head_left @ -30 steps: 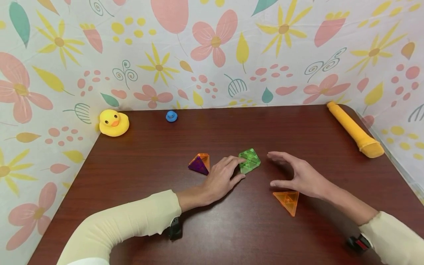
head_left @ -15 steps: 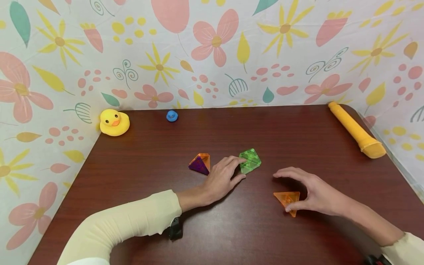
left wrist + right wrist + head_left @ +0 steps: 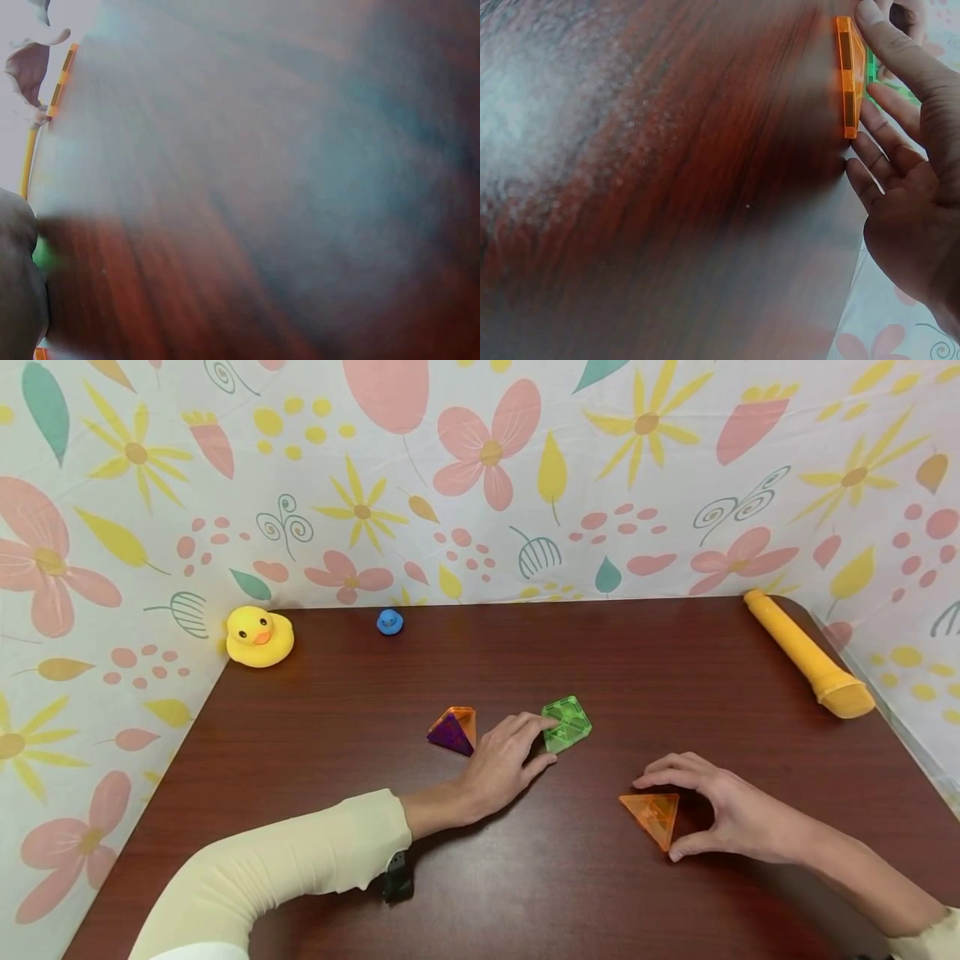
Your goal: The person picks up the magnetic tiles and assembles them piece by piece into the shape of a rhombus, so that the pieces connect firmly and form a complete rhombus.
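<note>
On the brown table, my left hand [image 3: 504,768] lies with its fingertips touching a green see-through magnetic tile [image 3: 572,720]. Just left of that hand sits an orange and purple magnetic tile piece [image 3: 453,735], partly covered by it. My right hand [image 3: 738,810] curves around an orange triangular magnetic tile [image 3: 654,814] lying flat. Its thumb is near the tile's front corner and its fingers are by the far edge; no firm pinch shows. The right wrist view has the orange tile [image 3: 849,79] edge-on between thumb and fingers, with the green tile [image 3: 871,71] behind.
A yellow rubber duck [image 3: 259,637] stands at the table's back left corner, with a small blue duck [image 3: 389,622] to its right. A yellow-orange toy microphone [image 3: 806,652] lies along the right edge. Flower-printed cloth [image 3: 487,485] borders the table.
My right hand has moved right and toward me, from beside the green tile to around the orange triangle. My left hand and the tiles stay where they were.
</note>
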Action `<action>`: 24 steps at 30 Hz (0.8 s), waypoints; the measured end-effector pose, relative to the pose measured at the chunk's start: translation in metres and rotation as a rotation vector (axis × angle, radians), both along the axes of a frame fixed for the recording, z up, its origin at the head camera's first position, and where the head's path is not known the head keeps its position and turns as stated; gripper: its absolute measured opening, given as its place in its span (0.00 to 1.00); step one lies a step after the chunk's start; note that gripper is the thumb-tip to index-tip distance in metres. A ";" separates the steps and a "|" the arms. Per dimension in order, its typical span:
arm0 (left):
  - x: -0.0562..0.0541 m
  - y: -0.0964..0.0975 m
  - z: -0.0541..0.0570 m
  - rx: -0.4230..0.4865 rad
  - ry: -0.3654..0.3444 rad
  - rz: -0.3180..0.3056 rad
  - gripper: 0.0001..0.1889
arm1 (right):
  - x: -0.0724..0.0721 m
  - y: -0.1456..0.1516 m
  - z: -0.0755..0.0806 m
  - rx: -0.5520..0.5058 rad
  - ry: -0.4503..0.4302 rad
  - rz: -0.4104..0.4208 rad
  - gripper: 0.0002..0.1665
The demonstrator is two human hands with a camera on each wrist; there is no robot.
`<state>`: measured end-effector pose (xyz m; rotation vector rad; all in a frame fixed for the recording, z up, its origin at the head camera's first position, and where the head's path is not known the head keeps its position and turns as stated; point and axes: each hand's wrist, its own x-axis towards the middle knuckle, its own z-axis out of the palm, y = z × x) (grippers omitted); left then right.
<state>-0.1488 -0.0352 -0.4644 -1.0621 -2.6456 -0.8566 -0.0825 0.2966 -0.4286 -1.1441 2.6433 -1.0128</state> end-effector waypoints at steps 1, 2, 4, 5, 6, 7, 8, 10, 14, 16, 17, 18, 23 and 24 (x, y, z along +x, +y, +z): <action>0.000 0.000 0.000 0.002 0.001 -0.001 0.24 | 0.000 0.001 -0.001 0.005 0.000 0.000 0.45; 0.000 0.000 0.000 0.002 0.001 -0.002 0.24 | 0.001 0.001 -0.001 0.009 0.000 0.000 0.45; 0.000 0.000 0.000 0.002 0.004 -0.003 0.24 | 0.001 0.002 -0.002 0.012 -0.010 -0.001 0.45; 0.000 0.000 -0.001 0.001 0.006 -0.003 0.24 | 0.001 0.002 -0.002 0.014 -0.010 0.001 0.44; 0.000 0.000 -0.001 0.000 0.005 -0.003 0.24 | 0.001 0.002 -0.003 0.015 -0.008 0.005 0.44; 0.000 0.000 -0.001 -0.002 0.004 -0.003 0.24 | 0.001 0.003 -0.003 0.015 -0.002 0.008 0.44; 0.000 0.000 -0.001 -0.003 0.003 -0.003 0.24 | 0.000 0.003 -0.004 0.014 0.006 0.012 0.43; 0.000 0.000 0.000 -0.006 0.004 -0.002 0.24 | -0.001 0.002 -0.005 0.011 0.031 0.020 0.42; 0.000 0.000 0.001 -0.010 0.001 -0.002 0.24 | -0.002 0.002 -0.007 0.005 0.052 0.018 0.41; 0.000 0.000 0.001 -0.013 0.002 -0.002 0.24 | -0.002 0.002 -0.008 0.007 0.052 0.012 0.41; 0.000 0.000 0.001 -0.013 0.000 -0.002 0.24 | -0.002 0.001 -0.009 0.008 0.051 0.010 0.40; 0.000 0.000 0.001 -0.014 0.001 -0.002 0.24 | -0.002 0.001 -0.009 0.010 0.052 0.007 0.40; 0.000 -0.001 0.001 -0.016 -0.004 -0.003 0.25 | -0.001 -0.001 -0.009 0.012 0.053 0.006 0.40; 0.000 -0.001 0.001 -0.015 -0.006 -0.003 0.25 | -0.002 -0.002 -0.009 0.007 0.049 0.009 0.40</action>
